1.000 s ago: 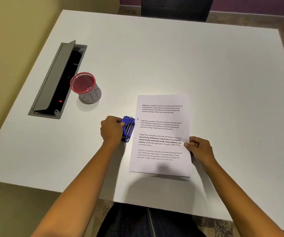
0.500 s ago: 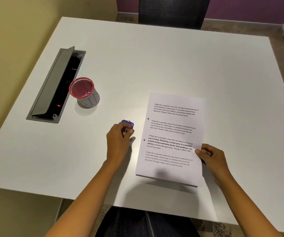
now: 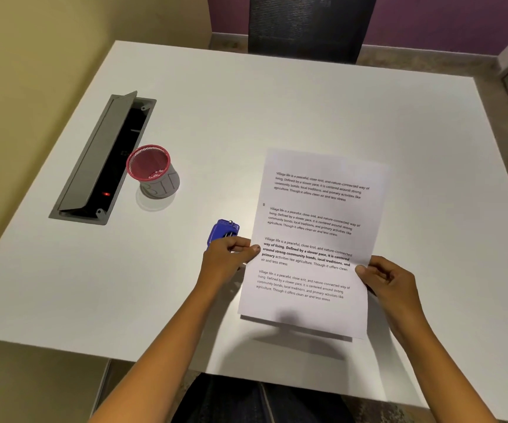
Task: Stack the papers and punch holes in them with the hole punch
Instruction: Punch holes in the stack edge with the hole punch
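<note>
The papers [image 3: 314, 239] are held as one printed stack, raised off the white tabletop [image 3: 277, 102] at the near edge, where a shadow lies beneath. The right hand [image 3: 384, 279] pinches the right margin, grip closed on the sheets. The left hand [image 3: 228, 254] is at the left margin, thumb on the paper's edge, fingers curled; whether this grip also holds the blue hole punch [image 3: 223, 232] cannot be told, though the punch lies just beside it on the tabletop, touching or nearly so. One dark mark, probably a punched hole, shows on the left margin higher up. Judgement: punching seems done or nearly so. To finish well, keep the edges flush, support both margins evenly, and lay the stack flat without fanning
</note>
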